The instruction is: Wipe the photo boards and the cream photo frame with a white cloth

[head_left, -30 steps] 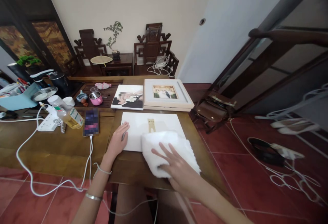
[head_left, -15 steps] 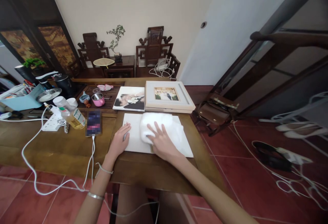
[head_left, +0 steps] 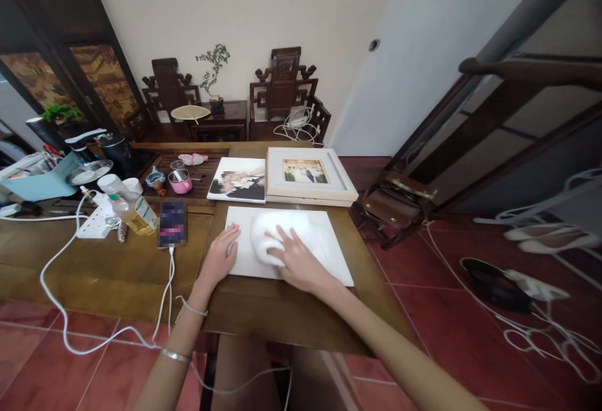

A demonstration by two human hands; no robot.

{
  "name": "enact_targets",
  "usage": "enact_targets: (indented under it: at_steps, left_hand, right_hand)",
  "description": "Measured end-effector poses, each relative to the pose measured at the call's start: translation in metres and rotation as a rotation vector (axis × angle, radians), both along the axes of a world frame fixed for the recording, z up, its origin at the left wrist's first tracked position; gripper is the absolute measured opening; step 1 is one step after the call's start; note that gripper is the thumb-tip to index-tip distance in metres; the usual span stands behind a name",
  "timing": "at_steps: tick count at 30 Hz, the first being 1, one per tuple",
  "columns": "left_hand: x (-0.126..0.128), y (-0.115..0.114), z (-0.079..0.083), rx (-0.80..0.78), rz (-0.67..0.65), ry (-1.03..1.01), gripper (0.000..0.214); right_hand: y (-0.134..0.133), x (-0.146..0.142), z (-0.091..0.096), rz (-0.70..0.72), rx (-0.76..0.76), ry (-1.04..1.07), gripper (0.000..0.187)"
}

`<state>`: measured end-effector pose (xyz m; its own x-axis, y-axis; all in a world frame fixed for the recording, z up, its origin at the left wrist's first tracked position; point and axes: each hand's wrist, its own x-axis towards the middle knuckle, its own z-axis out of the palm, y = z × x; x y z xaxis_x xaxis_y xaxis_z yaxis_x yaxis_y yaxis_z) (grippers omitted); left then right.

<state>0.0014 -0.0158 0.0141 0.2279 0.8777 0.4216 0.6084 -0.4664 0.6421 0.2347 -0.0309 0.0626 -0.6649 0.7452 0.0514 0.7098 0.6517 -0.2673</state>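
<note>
A white board or panel (head_left: 242, 251) lies flat on the wooden table in front of me. On top of it sits a folded white cloth (head_left: 263, 226), slightly smeared by motion. My right hand (head_left: 296, 257) presses down on the cloth with its fingers spread over it. At the board's left edge rests my left hand (head_left: 222, 254), fingers stretched out and lying on the corner area; it holds nothing. What is under the cloth is hidden.
Behind the board lie a photo panel (head_left: 237, 180) and a framed picture (head_left: 305, 172). To the left are a phone (head_left: 172, 226) with its cable, a bottle (head_left: 136, 213), a power strip (head_left: 95, 223) and a pink cup (head_left: 181, 182). The table (head_left: 282, 310) ends at right above red tiles.
My right hand and the cloth under it have shifted slightly left across the board. The left hand has stayed at the board's left edge.
</note>
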Motion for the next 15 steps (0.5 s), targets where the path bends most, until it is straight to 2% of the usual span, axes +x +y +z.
enact_targets:
  at_steps: [3,6,10,13,15]
  left_hand:
    - [0.000,0.001,-0.001,0.016,-0.001,0.004,0.036]
    - [-0.001,0.002,-0.003,0.018,0.000,-0.004,0.036]
    - [-0.001,0.002,-0.002,-0.001,-0.006,-0.002,0.037]
    - [-0.001,0.001,-0.001,-0.017,-0.006,-0.003,0.037]
    - [0.000,0.001,-0.001,-0.019,-0.009,-0.009,0.036]
  right_hand:
    - [0.033,-0.018,0.001,-0.093,0.049,-0.054,0.056]
    - [0.033,-0.031,0.001,-0.153,0.065,-0.084,0.054]
    - [-0.014,-0.031,0.000,-0.061,0.024,-0.054,0.050]
    - [-0.056,-0.020,0.003,0.054,-0.058,-0.013,0.050]
    - [-0.074,-0.012,0.007,0.126,-0.120,0.006,0.050]
